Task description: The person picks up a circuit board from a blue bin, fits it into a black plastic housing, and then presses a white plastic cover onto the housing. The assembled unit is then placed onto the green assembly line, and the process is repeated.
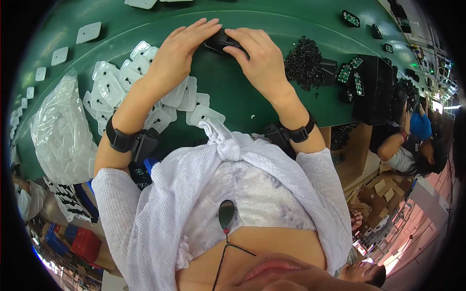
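My right hand (262, 58) grips a small black plastic housing (218, 42) between thumb and fingers, over the green worktop. My left hand (177, 56) lies with its fingers stretched out along the far left edge of that housing, fingertips at or close against it; I cannot tell whether they press on it. Beside and under my left forearm spreads a loose pile of whitish translucent plates (109, 89) with rounded corners, many with a small black piece at the middle. To the right of my right hand sits a heap of small black parts (305, 63).
A clear plastic bag (63, 126) of whitish pieces stands at the left. White plates (89, 32) lie spaced along the green surface (272, 22). Green circuit boards (344, 73) lie by a black box (371, 89) at the right. Other people work beyond it, near cardboard (378, 194).
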Tool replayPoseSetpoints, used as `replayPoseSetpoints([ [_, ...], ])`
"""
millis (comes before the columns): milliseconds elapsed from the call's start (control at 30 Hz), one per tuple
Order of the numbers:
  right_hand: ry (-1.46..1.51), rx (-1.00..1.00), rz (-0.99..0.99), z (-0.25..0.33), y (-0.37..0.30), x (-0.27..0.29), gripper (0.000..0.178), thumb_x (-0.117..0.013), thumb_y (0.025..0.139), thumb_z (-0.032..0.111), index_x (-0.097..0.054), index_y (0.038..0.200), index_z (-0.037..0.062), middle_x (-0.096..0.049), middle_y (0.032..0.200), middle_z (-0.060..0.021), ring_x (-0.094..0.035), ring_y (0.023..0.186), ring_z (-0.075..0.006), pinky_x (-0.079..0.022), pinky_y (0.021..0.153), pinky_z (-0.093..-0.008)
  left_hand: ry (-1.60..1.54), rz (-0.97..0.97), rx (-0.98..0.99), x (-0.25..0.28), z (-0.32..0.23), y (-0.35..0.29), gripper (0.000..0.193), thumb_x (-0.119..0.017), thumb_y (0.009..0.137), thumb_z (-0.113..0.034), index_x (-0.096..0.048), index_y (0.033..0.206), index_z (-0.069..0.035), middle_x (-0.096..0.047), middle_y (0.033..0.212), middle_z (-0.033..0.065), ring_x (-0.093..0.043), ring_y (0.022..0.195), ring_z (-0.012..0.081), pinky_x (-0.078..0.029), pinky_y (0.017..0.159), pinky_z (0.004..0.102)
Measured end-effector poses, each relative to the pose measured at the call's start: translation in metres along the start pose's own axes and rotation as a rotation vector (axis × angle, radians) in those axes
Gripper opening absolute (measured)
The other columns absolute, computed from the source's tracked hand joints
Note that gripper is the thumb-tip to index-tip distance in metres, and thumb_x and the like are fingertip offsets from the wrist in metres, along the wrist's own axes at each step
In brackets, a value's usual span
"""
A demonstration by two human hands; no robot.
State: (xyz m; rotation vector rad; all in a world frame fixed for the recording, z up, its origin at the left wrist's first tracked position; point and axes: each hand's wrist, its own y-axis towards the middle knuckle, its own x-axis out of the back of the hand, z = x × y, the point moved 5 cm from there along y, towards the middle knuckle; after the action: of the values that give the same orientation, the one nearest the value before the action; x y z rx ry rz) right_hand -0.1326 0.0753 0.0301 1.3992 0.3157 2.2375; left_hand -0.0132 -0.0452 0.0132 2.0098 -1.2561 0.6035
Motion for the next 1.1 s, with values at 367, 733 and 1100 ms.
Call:
replayPoseSetpoints([
  [367, -0.12, 0.04, 0.01, 0.001, -0.001, -0.006, 0.03, -0.071, 0.08, 0.017, -0.066, 0.109, 0.0096, -0.066, 0.103, -0.0039, -0.061, 0.092, -0.0231, -0.052, 0.077, -0.0329, 0.202, 0.078, -0.014, -0.007, 0.007, -0.008, 0.064, -0.041, 0.078, 0.015, -0.052, 0.136, -0.012, -0.05, 0.142, 0.0034, -0.043, 0.134, 0.0241, -0.03, 0.113, 0.0448],
  [733, -0.171, 0.061, 0.023, 0.006, -0.004, -0.012, 0.032, -0.072, 0.078, 0.016, -0.066, 0.109, 0.0106, -0.065, 0.105, -0.0037, -0.061, 0.092, -0.0235, -0.052, 0.076, -0.033, 0.444, 0.131, -0.062, -0.005, -0.004, -0.015, 0.068, -0.048, 0.076, 0.01, -0.047, 0.14, -0.013, -0.045, 0.146, 0.0002, -0.041, 0.135, 0.0201, -0.029, 0.113, 0.0452],
  [1100, 0.178, -0.254, 0.331, -0.033, 0.026, 0.001, 0.03, -0.069, 0.085, 0.016, -0.067, 0.115, 0.0083, -0.067, 0.095, -0.0078, -0.063, 0.083, -0.0188, -0.051, 0.07, -0.0283, 0.555, 0.049, -0.028, -0.026, -0.005, 0.023, 0.037, -0.064, 0.081, -0.011, -0.055, 0.115, 0.0, -0.058, 0.123, 0.0134, -0.058, 0.108, 0.0254, -0.049, 0.085, 0.0322],
])
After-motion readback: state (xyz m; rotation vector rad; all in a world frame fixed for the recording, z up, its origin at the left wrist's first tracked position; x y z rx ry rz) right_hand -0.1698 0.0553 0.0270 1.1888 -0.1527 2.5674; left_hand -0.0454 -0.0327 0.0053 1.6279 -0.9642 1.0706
